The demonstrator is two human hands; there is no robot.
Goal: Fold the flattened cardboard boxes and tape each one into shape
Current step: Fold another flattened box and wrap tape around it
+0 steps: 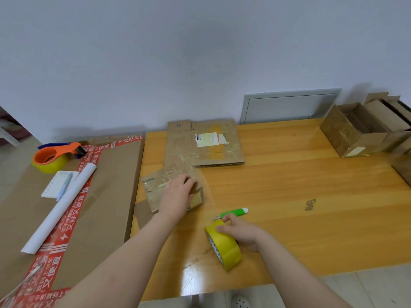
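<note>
My left hand (178,194) sits on the small taped cardboard box (155,185), fingers curled over its far edge, holding it down on the wooden table (289,174). Right of the box and nearer me, my right hand (242,232) grips the yellow tape roll (229,252). A green utility knife (233,212) lies right of the box. Just behind the box lies a flattened cardboard box (206,147). Far left of the box, there's an orange tape dispenser (55,154).
</note>
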